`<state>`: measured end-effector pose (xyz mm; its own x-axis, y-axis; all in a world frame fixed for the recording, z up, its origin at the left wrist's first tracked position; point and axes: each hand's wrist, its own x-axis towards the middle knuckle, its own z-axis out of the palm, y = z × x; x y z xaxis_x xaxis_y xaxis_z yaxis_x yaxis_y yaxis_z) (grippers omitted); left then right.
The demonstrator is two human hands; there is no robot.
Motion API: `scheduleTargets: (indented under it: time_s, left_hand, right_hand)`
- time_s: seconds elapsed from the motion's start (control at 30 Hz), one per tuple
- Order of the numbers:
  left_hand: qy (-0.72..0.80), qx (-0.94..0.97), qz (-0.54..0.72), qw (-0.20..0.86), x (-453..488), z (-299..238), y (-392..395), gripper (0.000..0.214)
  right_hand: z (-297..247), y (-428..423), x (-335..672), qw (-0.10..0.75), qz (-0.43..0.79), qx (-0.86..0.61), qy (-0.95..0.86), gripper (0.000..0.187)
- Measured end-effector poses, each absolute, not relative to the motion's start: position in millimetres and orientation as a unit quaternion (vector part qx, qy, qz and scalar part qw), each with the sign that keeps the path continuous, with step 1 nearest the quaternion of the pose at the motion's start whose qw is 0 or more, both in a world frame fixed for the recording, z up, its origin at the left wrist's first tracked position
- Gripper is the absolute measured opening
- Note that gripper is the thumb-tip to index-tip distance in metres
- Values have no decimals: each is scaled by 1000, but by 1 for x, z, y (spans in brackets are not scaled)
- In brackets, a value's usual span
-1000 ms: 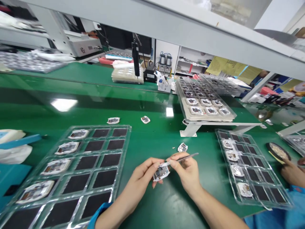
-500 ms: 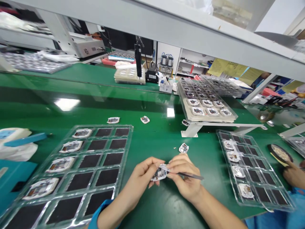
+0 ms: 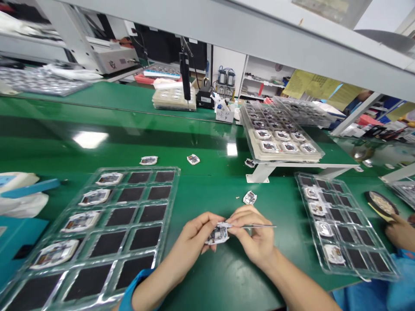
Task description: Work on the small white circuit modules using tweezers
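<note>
The left tray (image 3: 97, 229) held four small circuit modules in its leftmost column; the other pockets in view showed only their dark bottoms. The right tray (image 3: 343, 224) also held four modules in one column, the remainder unfilled. Judged from this, the work was at an early to middle stage, with most pockets of the left tray yet to be filled and one module in hand.

That module (image 3: 218, 234) was held just above the green counter (image 3: 207, 190), between the two trays and directly in front of the person. The left hand (image 3: 194, 235) was closed on the module's left edge, thumb and fingertips pinching it. The right hand (image 3: 254, 235) was closed around a pair of tweezers (image 3: 256, 226), whose tips met the module's top edge while the handle end pointed right. The two hands were nearly touching over the module.

A loose module (image 3: 249, 198) lay on the counter just beyond the right hand. Two more lay farther back (image 3: 148, 160), (image 3: 193, 159). A stack of filled trays (image 3: 282, 142) stood on a white stand behind. Another person's hand (image 3: 400, 231) rested at the far right edge.
</note>
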<state>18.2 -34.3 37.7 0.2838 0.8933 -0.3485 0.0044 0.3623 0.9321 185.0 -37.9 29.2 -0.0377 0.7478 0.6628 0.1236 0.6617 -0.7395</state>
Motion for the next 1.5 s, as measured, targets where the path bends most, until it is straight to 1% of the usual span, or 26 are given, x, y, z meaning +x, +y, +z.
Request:
scheduleTargets:
  time_s: [0.1,0.27,0.5,0.63,0.87,1.13,1.33,1.5]
  left_hand:
    - [495,459,329,660,18,39,-34,39]
    - [497,453,315,669,17,39,-34,41]
    - [515,410,295,692,19,40,-32,43]
    - [519,403,292,695,19,40,-30,44]
    - [522,393,299,696,19,42,-32,45]
    - [508,385,312,705,19,40,-32,41]
    - [478,407,315,712,15,44,-31,35]
    - [475,417,312,709,15,44,-31,34]
  right_hand:
    - [27,-39,186,599,288,-353,-658,13]
    - [25,-40,186,574,352,-393,-626,9]
    - [25,-40,186,557,455,-391,-574,5]
    - [24,-39,187,559,485,-397,-542,8]
    - [24,-40,185,571,452,-400,-557,6]
    - [26,-40,185,561,346,-391,-642,6]
    - [21,-38,184,587,389,-407,-582,5]
    - [21,-39,183,584,379,-407,-591,4]
